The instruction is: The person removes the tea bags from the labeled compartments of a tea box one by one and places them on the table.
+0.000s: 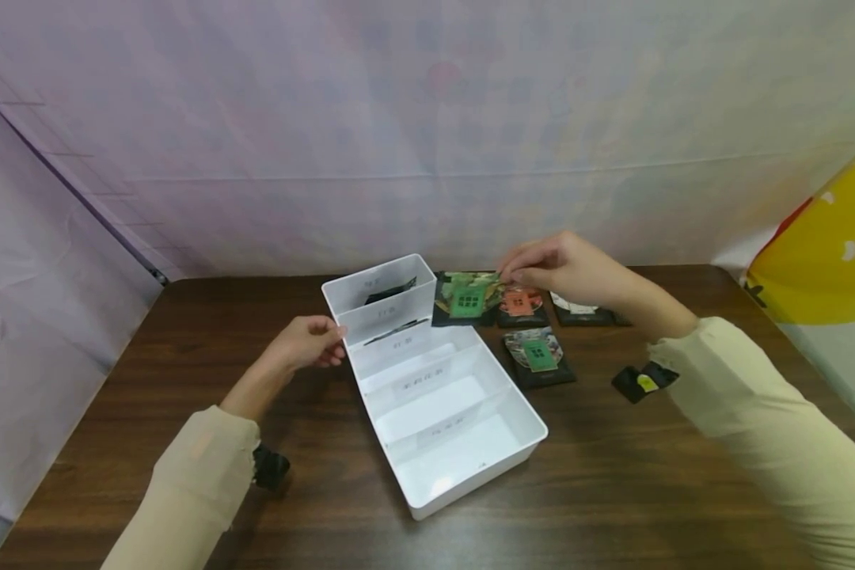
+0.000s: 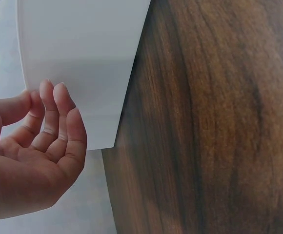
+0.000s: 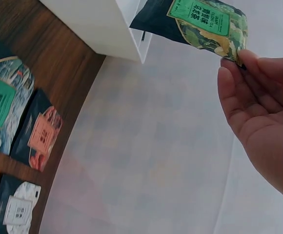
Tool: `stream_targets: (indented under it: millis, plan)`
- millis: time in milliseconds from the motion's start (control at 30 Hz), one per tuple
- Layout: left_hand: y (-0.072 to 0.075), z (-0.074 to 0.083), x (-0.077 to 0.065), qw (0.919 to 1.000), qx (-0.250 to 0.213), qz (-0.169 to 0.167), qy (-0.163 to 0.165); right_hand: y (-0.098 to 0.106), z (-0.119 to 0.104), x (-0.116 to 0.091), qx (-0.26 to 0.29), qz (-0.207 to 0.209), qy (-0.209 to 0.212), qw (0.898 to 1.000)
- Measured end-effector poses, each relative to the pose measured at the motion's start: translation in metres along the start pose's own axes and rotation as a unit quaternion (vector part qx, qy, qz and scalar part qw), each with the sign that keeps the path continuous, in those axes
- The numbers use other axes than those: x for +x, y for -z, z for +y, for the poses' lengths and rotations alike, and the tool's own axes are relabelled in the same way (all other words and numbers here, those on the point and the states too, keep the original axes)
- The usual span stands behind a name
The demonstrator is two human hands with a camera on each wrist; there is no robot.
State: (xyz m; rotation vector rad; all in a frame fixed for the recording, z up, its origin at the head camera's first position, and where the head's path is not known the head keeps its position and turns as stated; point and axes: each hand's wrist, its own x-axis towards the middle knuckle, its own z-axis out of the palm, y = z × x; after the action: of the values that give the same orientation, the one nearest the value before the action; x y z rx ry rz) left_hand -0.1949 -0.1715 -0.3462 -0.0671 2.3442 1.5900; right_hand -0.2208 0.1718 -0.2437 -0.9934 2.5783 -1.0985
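Observation:
My right hand [image 1: 566, 265] pinches one edge of a tea packet [image 3: 202, 22] with a green label and holds it raised beside the box's far end. In the head view the same packet [image 1: 465, 301] hangs below the fingertips. My left hand [image 1: 313, 342] pinches the left rim of a white divided box [image 1: 470, 483] between thumb and forefinger, its other fingers loosely bent. Dark packets [image 1: 390, 291] stand in the box's farthest compartment. A thin dark edge [image 1: 395, 331] shows in the compartment in front of it.
Right of the box lie an orange-label packet [image 1: 520, 305], a green-label packet [image 1: 539, 356] and a white-label packet [image 3: 18, 207]. Printed labels mark the box's dividers. The brown wooden table [image 1: 613, 491] ends at a pale curtain [image 1: 427, 158] behind.

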Motion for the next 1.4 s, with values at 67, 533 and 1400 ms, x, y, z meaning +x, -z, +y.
stream_targets:
  millis: [67,533,1400]
  plan:
    - [0.000,0.001,-0.001,1.0000,0.005,0.000,0.001,0.003,0.001,-0.003,0.002,0.005,-0.010,1.000]
    - [0.001,0.000,0.001,0.9999,0.016,0.000,0.005,0.024,0.023,-0.029,-0.032,0.036,-0.022,0.999]
    - [0.002,-0.001,0.000,0.9999,0.010,0.000,0.003,0.060,0.081,-0.097,-0.107,0.025,-0.139,0.984]
